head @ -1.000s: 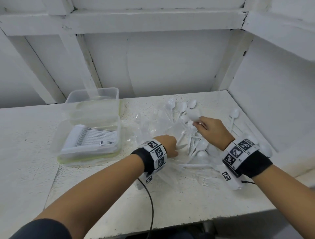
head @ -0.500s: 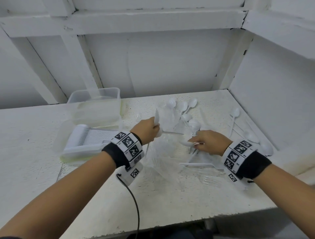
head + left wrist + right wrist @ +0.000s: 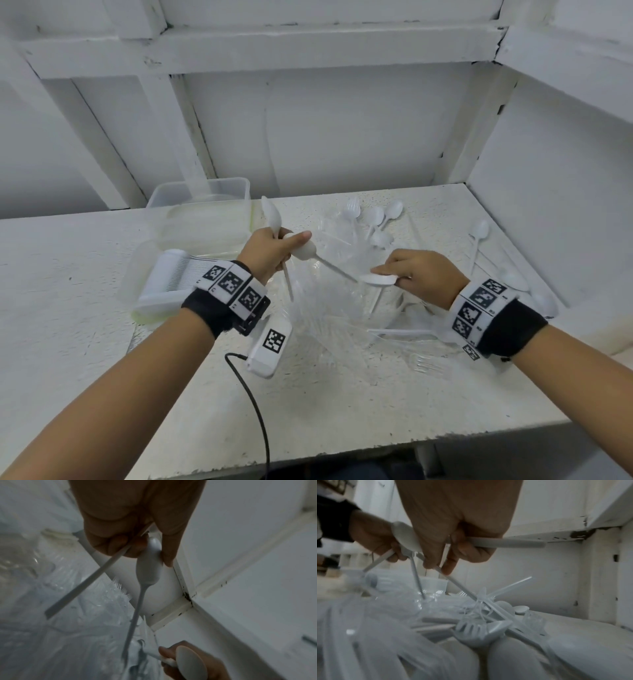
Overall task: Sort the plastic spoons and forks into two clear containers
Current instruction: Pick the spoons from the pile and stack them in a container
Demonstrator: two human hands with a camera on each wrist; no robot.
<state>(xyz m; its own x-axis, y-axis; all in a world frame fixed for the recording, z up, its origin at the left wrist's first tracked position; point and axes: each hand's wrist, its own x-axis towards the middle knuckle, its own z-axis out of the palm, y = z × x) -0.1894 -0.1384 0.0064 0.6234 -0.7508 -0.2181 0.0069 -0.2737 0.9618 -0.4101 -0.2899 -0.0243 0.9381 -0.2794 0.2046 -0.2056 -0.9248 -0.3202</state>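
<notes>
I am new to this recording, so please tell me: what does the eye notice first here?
Both hands hold white plastic spoons above the table: the left hand grips two, the right hand holds one. Under them lies a heap of cutlery. At the left, a clear container holds stacked white cutlery.

Matt white plastic spoons [image 3: 376, 219]; rough speckled table [image 3: 342, 404].
</notes>
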